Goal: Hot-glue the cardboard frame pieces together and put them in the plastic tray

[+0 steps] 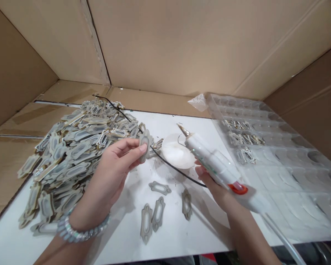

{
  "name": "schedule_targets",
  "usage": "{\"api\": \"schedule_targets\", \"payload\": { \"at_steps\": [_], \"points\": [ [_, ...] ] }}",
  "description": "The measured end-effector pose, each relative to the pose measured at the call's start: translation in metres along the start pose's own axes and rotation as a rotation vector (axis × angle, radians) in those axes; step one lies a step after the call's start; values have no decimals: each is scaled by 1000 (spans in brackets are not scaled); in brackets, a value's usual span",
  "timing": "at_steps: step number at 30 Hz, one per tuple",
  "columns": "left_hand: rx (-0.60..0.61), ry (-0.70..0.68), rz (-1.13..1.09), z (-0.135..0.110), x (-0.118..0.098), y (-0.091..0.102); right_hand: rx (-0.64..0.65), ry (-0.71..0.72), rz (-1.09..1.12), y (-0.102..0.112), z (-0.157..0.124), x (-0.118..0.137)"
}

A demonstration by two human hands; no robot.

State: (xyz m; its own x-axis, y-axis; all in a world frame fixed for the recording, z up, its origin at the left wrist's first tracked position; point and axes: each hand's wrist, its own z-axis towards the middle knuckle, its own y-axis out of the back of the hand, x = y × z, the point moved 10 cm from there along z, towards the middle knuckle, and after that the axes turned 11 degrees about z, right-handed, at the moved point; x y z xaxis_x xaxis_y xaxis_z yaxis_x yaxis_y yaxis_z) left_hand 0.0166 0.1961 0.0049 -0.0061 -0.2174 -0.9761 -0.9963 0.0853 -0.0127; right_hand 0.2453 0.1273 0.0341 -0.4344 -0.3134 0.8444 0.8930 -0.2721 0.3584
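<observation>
Between thumb and fingers, my left hand [124,158] pinches a small grey ornate frame plate [145,144] above the table. My right hand [212,184] is wrapped round a white hot glue gun [209,156], its metal nozzle tilted up and to the left. Below the nozzle stands a round white dish [176,152], partly behind the gun. Several loose frame plates [160,187] lie on the white tabletop between my wrists. A large heap of similar plates [77,154] fills the left side, some with white-outlined patterns facing up.
Clear plastic trays [287,173] with compartments cover the right side, several patterned pieces [245,139] in them. A black cord [179,170] crosses the table and heap. Cardboard walls [176,48] enclose the back and sides. A small clear plastic bag [198,102] lies at the back.
</observation>
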Motion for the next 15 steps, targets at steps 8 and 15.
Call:
{"api": "schedule_targets", "payload": {
  "at_steps": [8,15],
  "points": [
    [-49,-1,-67,4,2,6,168,37,-12,-14,-2,15],
    [-132,-89,40,3,-6,16,359,106,76,-36,-10,21]
  ]
}}
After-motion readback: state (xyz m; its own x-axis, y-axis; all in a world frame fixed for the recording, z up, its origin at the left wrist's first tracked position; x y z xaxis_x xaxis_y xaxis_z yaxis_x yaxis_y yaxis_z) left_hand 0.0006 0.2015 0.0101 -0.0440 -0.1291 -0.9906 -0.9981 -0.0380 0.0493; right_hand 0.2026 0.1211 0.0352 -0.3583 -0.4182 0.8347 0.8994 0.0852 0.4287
